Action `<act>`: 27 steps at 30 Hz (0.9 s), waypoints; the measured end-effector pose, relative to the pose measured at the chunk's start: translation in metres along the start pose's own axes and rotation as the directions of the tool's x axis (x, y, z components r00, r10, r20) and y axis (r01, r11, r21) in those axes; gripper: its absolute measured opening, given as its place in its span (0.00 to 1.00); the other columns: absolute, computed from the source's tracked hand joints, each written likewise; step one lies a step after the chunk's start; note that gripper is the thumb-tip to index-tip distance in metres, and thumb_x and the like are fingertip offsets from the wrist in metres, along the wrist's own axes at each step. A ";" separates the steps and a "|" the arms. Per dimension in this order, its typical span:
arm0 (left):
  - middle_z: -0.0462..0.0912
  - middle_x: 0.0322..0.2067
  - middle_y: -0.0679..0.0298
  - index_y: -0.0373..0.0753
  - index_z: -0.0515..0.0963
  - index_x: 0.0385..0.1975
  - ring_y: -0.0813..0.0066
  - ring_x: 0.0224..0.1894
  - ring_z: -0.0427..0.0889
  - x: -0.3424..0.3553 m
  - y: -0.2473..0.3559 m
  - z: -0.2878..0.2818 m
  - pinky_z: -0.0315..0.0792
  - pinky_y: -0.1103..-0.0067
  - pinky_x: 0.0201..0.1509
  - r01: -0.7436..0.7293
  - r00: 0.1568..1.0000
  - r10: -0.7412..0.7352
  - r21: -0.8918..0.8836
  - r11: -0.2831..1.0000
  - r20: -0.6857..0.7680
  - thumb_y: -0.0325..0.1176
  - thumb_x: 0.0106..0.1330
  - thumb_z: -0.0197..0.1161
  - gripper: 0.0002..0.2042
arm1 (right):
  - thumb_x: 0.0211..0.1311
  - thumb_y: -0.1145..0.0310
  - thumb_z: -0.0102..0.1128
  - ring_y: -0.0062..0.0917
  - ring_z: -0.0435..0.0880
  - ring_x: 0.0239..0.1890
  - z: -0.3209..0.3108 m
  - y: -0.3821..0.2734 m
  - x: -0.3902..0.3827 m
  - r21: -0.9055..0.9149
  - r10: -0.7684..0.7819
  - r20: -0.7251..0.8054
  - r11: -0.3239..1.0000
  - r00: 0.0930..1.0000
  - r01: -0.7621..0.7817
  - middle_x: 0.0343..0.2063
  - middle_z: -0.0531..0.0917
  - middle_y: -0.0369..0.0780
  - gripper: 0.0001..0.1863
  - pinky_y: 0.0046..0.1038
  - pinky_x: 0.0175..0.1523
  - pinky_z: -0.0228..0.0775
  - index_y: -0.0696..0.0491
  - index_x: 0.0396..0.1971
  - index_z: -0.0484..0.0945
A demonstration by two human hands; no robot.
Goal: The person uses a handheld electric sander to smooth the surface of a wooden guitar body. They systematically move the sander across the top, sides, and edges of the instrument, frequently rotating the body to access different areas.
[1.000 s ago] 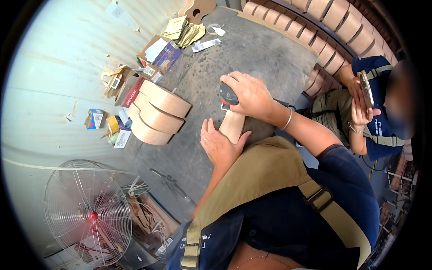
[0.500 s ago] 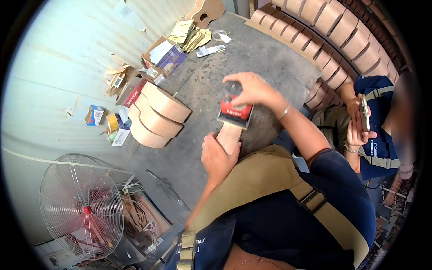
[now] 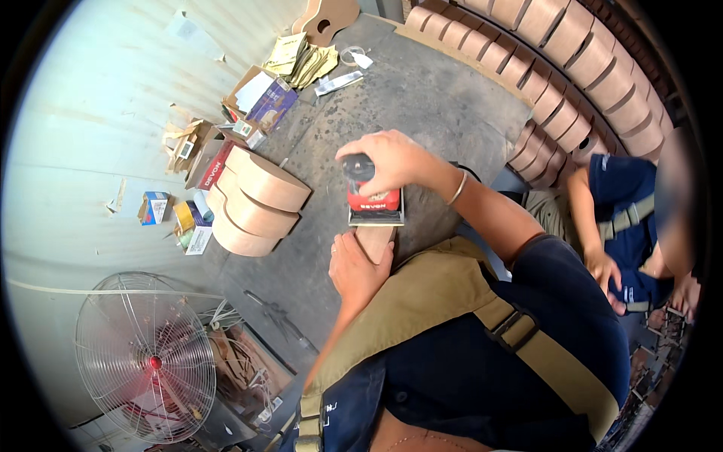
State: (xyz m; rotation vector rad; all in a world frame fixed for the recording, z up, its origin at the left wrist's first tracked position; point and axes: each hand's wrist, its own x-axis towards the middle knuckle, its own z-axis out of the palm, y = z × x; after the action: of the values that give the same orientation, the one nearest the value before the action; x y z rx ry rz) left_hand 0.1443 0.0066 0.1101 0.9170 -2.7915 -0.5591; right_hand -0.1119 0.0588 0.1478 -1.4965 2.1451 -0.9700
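My right hand (image 3: 395, 160) is wrapped over the black knob of a red and black electric sander (image 3: 376, 202). The sander's flat pad rests on the far end of a pale wooden instrument body (image 3: 374, 245), of which only a narrow side strip shows. My left hand (image 3: 357, 268) grips that body at its near end, thumb on one side and fingers on the other. The rest of the body is hidden by the sander and my apron. To the left, several curved wooden ukulele bodies (image 3: 260, 197) stand together on the dark worktable (image 3: 422, 90).
Cartons (image 3: 273, 105), yellow sheets (image 3: 312, 66) and a guitar-shaped body (image 3: 325, 21) line the table's back left. A caged fan (image 3: 147, 358) stands at lower left. Racks of curved wooden parts (image 3: 520, 64) fill the back right. Another person (image 3: 621, 226) is close on my right.
The sander and my right hand have moved left and slightly nearer, and the sander has turned. My left hand has shifted slightly with the wood. The other person's hands have lowered.
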 end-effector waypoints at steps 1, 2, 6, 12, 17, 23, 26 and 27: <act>0.81 0.50 0.54 0.37 0.77 0.58 0.49 0.57 0.82 0.000 0.001 0.000 0.78 0.55 0.56 -0.002 1.000 0.002 0.006 1.000 0.001 0.54 0.59 0.79 0.34 | 0.44 0.52 0.81 0.38 0.92 0.47 0.000 0.015 0.004 0.045 0.040 -0.004 0.998 0.999 -0.040 0.47 0.92 0.48 0.38 0.39 0.54 0.84 0.39 0.62 0.87; 0.81 0.50 0.54 0.36 0.77 0.58 0.48 0.57 0.82 0.001 0.004 -0.001 0.78 0.55 0.56 -0.001 1.000 0.001 0.002 1.000 0.001 0.54 0.59 0.79 0.34 | 0.45 0.52 0.80 0.36 0.92 0.44 -0.001 0.044 0.013 0.093 0.075 -0.004 0.993 0.997 -0.074 0.46 0.92 0.46 0.38 0.38 0.50 0.84 0.39 0.63 0.87; 0.81 0.50 0.54 0.36 0.77 0.59 0.48 0.57 0.83 -0.002 0.008 -0.005 0.78 0.55 0.57 0.041 0.999 -0.041 0.005 0.999 0.001 0.53 0.59 0.79 0.34 | 0.55 0.56 0.77 0.15 0.84 0.29 -0.029 0.094 0.032 0.336 0.454 0.348 0.756 0.820 -0.561 0.42 0.91 0.37 0.34 0.22 0.25 0.73 0.37 0.66 0.86; 0.83 0.52 0.50 0.33 0.76 0.59 0.45 0.58 0.83 0.016 0.014 -0.007 0.79 0.56 0.59 -0.015 0.987 0.006 0.062 0.998 0.158 0.53 0.59 0.79 0.35 | 0.69 0.61 0.68 0.12 0.82 0.29 0.027 0.200 0.007 0.654 0.368 0.510 0.422 0.778 -0.628 0.40 0.90 0.31 0.31 0.20 0.26 0.71 0.45 0.72 0.80; 0.87 0.48 0.46 0.29 0.75 0.57 0.40 0.51 0.87 0.079 0.019 0.026 0.81 0.54 0.55 -0.085 0.930 0.051 0.079 0.993 0.363 0.50 0.56 0.81 0.37 | 0.67 0.62 0.74 0.13 0.85 0.35 0.023 0.190 -0.042 0.767 0.449 0.295 0.415 0.843 -0.490 0.48 0.91 0.33 0.29 0.20 0.28 0.71 0.47 0.68 0.83; 0.92 0.43 0.47 0.30 0.80 0.54 0.49 0.47 0.93 0.108 0.049 0.010 0.85 0.60 0.55 -0.151 0.952 0.214 -0.271 0.951 0.218 0.43 0.51 0.86 0.34 | 0.55 0.76 0.79 0.15 0.85 0.43 -0.051 0.160 -0.137 0.684 0.404 -0.041 0.678 0.914 -0.270 0.47 0.86 0.32 0.32 0.21 0.39 0.77 0.50 0.64 0.86; 0.93 0.50 0.52 0.31 0.83 0.60 0.67 0.53 0.92 0.077 0.045 -0.022 0.83 0.70 0.64 -0.142 0.961 0.249 -0.555 0.820 0.122 0.36 0.51 0.89 0.35 | 0.51 0.76 0.81 0.18 0.83 0.53 -0.101 0.127 -0.173 0.637 0.264 -0.215 0.767 0.940 -0.070 0.47 0.86 0.31 0.34 0.26 0.66 0.73 0.55 0.62 0.86; 0.93 0.50 0.53 0.31 0.84 0.60 0.68 0.54 0.92 0.069 0.042 -0.020 0.83 0.70 0.64 -0.153 0.964 0.248 -0.573 0.805 0.092 0.36 0.51 0.89 0.35 | 0.49 0.77 0.81 0.20 0.85 0.52 -0.116 0.109 -0.179 0.628 0.260 -0.221 0.775 0.940 -0.066 0.46 0.86 0.33 0.34 0.27 0.63 0.76 0.56 0.62 0.86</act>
State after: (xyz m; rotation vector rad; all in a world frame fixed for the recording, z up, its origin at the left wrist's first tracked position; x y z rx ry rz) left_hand 0.0712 -0.0089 0.1468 0.4526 -2.5490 -1.3756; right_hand -0.1908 0.2846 0.1353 -0.8632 1.8119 -1.7067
